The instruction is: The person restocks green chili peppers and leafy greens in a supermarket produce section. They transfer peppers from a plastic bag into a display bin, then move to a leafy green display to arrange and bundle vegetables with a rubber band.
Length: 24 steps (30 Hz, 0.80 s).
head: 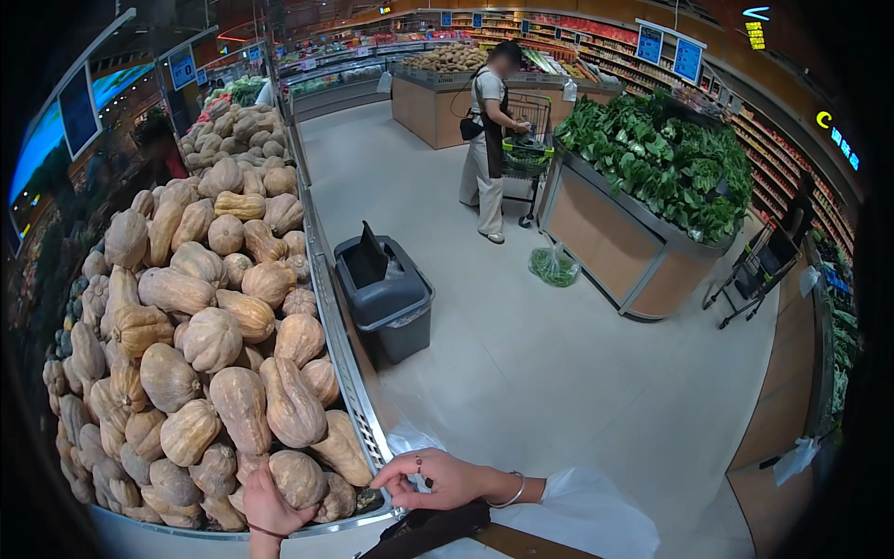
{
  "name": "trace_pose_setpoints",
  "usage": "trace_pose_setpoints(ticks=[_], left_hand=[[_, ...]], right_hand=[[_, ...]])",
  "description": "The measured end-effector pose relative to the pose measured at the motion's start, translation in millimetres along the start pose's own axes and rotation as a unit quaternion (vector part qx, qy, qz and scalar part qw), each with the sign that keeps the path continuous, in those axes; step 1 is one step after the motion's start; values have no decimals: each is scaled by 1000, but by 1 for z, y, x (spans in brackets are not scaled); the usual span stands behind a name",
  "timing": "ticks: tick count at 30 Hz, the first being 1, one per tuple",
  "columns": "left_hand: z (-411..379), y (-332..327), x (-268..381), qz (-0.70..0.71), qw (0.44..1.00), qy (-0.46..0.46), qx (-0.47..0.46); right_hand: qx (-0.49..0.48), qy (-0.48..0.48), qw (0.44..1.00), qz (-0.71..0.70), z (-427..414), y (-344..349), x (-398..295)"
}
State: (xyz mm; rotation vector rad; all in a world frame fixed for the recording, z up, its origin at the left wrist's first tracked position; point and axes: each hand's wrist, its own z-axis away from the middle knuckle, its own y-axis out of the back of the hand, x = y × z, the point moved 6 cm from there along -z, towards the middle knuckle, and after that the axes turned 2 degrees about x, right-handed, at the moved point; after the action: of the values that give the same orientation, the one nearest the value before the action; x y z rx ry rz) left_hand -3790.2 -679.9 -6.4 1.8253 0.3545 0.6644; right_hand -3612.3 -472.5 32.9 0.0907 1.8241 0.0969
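My left hand point(269, 504) rests against the butternut-type squashes at the near edge of a large heap, its fingers touching a pale tan squash point(250, 465). Just right of it lies a rounded, ribbed squash point(298, 479). My right hand point(427, 479), with a ring and a silver bangle, hovers by the metal rim point(380, 447) of the display bin, fingers curled; whether it holds anything is not clear. Beneath the right hand is some clear plastic point(413, 439). The heap shows many squashes, among them a long one point(292, 403) and an upright one point(241, 409).
A grey waste bin point(387, 300) stands beside the squash display. Farther off, a person in an apron point(491, 133) stands at a shopping cart point(527, 150). A bag of greens point(554, 265) lies on the floor by the leafy-vegetable stand point(601, 230). Another cart point(758, 269) is at right.
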Motion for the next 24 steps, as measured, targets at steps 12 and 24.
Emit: trace_pose_setpoints(ticks=[12,24], left_hand=[[79,8,-76,147,979,-39,137],[62,71,-87,139,979,-62,138]], right_hand=[[47,67,976,203,-88,-175,87],[31,88,928,360,-118,-189,138]])
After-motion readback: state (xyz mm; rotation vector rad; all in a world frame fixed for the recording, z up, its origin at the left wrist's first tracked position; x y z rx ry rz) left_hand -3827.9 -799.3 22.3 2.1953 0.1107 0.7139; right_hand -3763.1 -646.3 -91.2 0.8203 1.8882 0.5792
